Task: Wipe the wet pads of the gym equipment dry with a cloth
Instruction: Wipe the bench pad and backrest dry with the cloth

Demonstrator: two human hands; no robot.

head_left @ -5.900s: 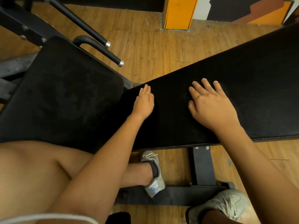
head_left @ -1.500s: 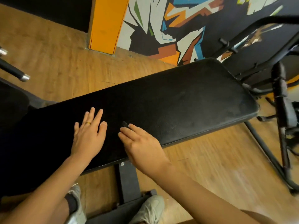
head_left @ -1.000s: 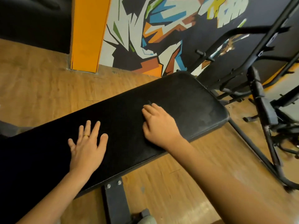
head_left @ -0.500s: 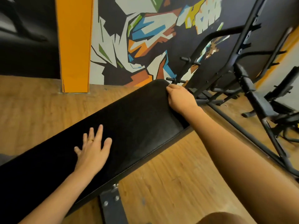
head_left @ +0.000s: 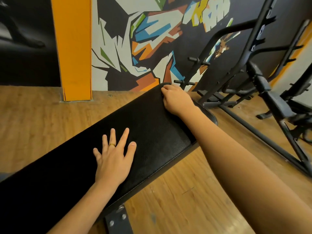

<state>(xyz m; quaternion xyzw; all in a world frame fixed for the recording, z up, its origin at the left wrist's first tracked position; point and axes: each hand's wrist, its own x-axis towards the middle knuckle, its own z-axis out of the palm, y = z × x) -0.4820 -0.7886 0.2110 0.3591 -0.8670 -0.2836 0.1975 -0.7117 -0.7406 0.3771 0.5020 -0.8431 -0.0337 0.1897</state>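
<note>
**Far End of the Pad Getting Its Wipe**

Wooden flooring (head_left: 33, 119) is stretching across the gym, with an orange pillar (head_left: 74, 48) standing at 11 o'clock and a bright mural (head_left: 152, 39) running along the wall at 12 o'clock.

Across the middle, the black pad (head_left: 152, 132) of the bench is running from 8 o'clock up toward 1 o'clock.

At 7 o'clock the left hand (head_left: 114, 157) is lying flat on the pad with its fingers spread and straight, a ring (head_left: 112, 145) showing on one of them. It is holding nothing. It is probably bracing the person's weight during the long reach forward.

Just past centre, toward 1 o'clock, the right hand (head_left: 177, 98) is pressing down at the pad's far end with its fingers curled and bunched. A dark sliver is showing past the fingertips, most likely the cloth (head_left: 166, 83). Black on black, it is hard to separate from the pad. The curled grip is probably keeping the cloth gathered under the palm so that it drags over the rounded end instead of slipping out.

At 2 to 3 o'clock a black metal rack (head_left: 253, 73) is standing beside the bench, near the right hand but not touching it.
</note>
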